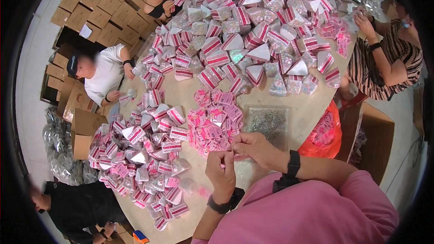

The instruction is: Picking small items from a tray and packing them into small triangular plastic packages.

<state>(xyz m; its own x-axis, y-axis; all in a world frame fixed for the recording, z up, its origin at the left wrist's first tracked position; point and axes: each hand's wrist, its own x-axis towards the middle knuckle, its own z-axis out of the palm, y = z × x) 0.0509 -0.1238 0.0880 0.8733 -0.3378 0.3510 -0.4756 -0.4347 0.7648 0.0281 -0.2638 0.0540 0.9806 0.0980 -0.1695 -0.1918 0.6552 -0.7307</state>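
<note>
My left hand (220, 175) is closed, thumb against the fingers, with its tip close to my right hand (260, 148). The right hand pinches from the other side, so the fingertips of both nearly meet. A little pink shows by the fingers, but what they hold is too small and covered to make out. Just beyond the hands lies a heap of small pink printed cards (216, 119). Beside it, near the right hand, sits a shallow clear tray (285, 108) of small silvery pieces (266, 124).
Wedge-shaped packets with pink and white stripes pile up at the left (144, 153) and far side (253, 31) of the table (312, 92). A red bag of pink cards (332, 131) and an open carton (373, 131) stand at right. Several other people work around the table.
</note>
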